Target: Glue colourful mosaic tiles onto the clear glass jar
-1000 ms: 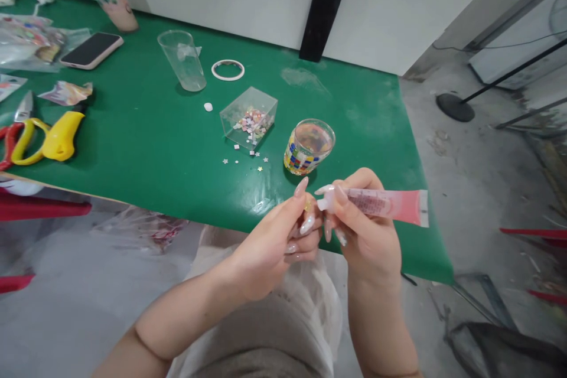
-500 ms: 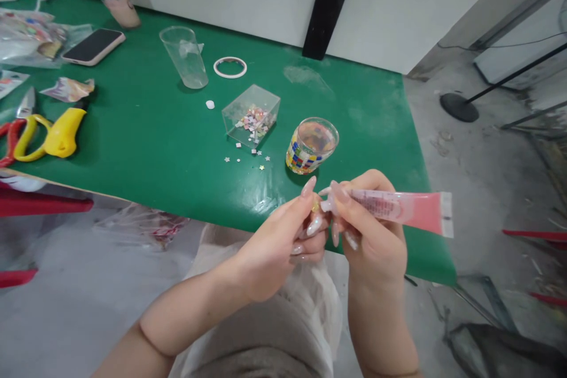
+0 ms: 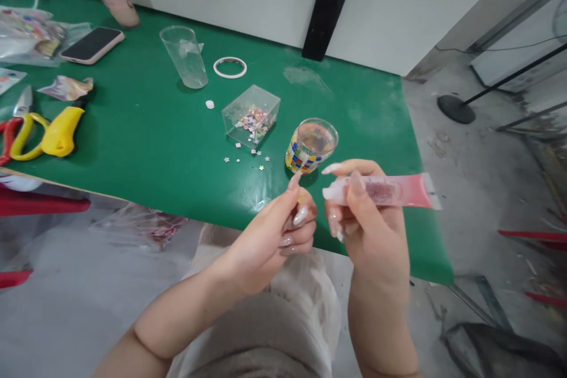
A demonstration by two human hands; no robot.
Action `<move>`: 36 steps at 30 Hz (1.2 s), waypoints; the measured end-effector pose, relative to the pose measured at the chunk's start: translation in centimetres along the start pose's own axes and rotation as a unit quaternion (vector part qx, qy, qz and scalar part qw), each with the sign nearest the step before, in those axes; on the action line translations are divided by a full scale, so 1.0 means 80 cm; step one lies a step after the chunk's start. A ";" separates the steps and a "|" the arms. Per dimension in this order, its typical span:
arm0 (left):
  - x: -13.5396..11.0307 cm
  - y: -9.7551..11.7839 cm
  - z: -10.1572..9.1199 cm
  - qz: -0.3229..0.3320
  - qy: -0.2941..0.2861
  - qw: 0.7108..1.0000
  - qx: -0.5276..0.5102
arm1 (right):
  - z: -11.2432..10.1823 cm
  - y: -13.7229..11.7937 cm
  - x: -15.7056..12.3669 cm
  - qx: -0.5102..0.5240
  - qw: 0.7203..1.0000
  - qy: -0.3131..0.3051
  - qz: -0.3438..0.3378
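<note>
My right hand point(image 3: 370, 221) grips a pink glue tube point(image 3: 390, 191), held level with its nozzle pointing left. My left hand point(image 3: 277, 230) is closed in a pinch on a tiny yellowish piece point(image 3: 302, 195), a short gap left of the nozzle. Both hands hover over the near edge of the green table point(image 3: 155, 147). Just beyond them stands a small glass with coloured mosaic squares point(image 3: 309, 146). A clear box of small coloured tiles point(image 3: 251, 116) sits to its left, with a few loose tiles and stars point(image 3: 248, 157) scattered in front.
Further back stand a clear plastic cup point(image 3: 185, 56), a white ring point(image 3: 230, 67) and a black slab point(image 3: 325, 19) leaning on the wall. At the left lie a phone point(image 3: 92, 45), yellow-handled pliers point(image 3: 48, 136) and plastic bags point(image 3: 31, 35). The table ends at the right over grey floor.
My hands have drawn apart: the tube's nozzle no longer touches the piece in my left fingers. Both hands rose slightly towards the mosaic glass.
</note>
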State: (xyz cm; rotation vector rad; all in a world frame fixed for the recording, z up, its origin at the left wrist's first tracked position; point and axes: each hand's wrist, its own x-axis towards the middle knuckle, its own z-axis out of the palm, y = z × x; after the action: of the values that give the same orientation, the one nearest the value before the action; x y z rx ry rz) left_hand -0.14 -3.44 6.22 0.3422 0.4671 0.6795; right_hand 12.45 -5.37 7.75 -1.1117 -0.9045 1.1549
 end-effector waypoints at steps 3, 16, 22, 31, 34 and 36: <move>-0.001 0.006 -0.004 0.011 0.020 1.000 -0.007 | -0.001 -0.002 0.003 0.014 1.000 -0.015 0.015; -0.004 0.017 -0.010 0.012 0.056 0.998 0.001 | -0.001 0.005 0.011 0.022 0.998 0.027 0.059; -0.006 0.019 -0.011 0.011 0.051 0.999 -0.007 | 0.005 0.009 0.011 -0.057 0.993 0.103 0.016; -0.006 0.020 -0.013 0.015 0.059 0.998 -0.019 | -0.003 0.023 0.015 0.012 0.997 -0.032 0.071; -0.007 0.021 -0.014 0.017 0.065 0.998 -0.021 | -0.003 0.023 0.015 0.014 0.995 -0.053 0.089; -0.007 0.021 -0.015 0.015 0.068 0.997 -0.024 | -0.001 0.023 0.014 0.003 0.996 -0.038 0.084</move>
State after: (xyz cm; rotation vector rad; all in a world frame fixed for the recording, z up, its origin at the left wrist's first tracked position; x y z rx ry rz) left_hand -2.05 -2.41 6.16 0.2589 0.5742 0.7446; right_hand 12.36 -4.24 5.92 -1.1631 -0.8773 1.3438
